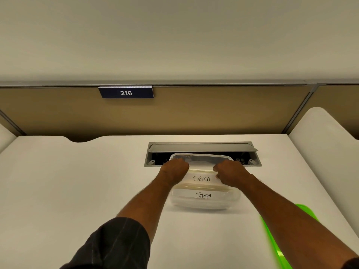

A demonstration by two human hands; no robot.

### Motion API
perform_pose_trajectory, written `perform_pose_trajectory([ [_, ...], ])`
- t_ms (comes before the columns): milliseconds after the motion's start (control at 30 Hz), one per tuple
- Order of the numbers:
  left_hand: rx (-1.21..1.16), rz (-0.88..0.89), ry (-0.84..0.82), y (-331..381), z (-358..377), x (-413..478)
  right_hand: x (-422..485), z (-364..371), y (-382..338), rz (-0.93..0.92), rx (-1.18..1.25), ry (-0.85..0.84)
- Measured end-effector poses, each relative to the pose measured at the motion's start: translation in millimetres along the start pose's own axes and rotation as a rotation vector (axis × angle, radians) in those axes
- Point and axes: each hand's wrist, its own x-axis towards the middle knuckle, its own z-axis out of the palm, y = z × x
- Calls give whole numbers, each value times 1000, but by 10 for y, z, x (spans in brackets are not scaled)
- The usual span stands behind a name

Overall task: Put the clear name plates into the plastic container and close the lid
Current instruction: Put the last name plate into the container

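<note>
Hands [203, 172] curled on the "SIGMA" name plate [202, 178], lowered into the clear plastic container [204, 204] mid-desk [77, 181] above "PANDA" plate [203, 195]; green lid [275, 247] off, waiting right.

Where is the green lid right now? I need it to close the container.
In the head view the green lid lies on the white desk at lower right, partly under the right forearm, near and right of the plastic container.

Single head-worn wide-angle view, facing forward and down, close over desk [77, 181]
</note>
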Motion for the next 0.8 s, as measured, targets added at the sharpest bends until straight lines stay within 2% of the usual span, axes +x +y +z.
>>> perform_pose_trajectory([
  [400, -78, -16, 2, 18, 45, -58, -53, -30, -40, -7, -47, 4],
  [467, -144, -13, 67, 21, 32, -86, -75, -41, -54, 8, 19, 30],
  [533, -191, -19, 225, 17, -14, -116, -107, -80, -71, 42, 82, 142],
  [600, -225, -100, 407, 17, -96, -144, -142, -132, -56, 131, 84, 302],
  [667, -335, -279, 536, 17, -179, -168, -188, -200, -41, 301, 114, 437],
  [733, -464, -454, 536, 2, -220, -191, -250, -265, -38, 498, 317, 533],
  [800, -543, -585, 453, -13, -216, -226, -289, -289, -25, 654, 517, 460],
])
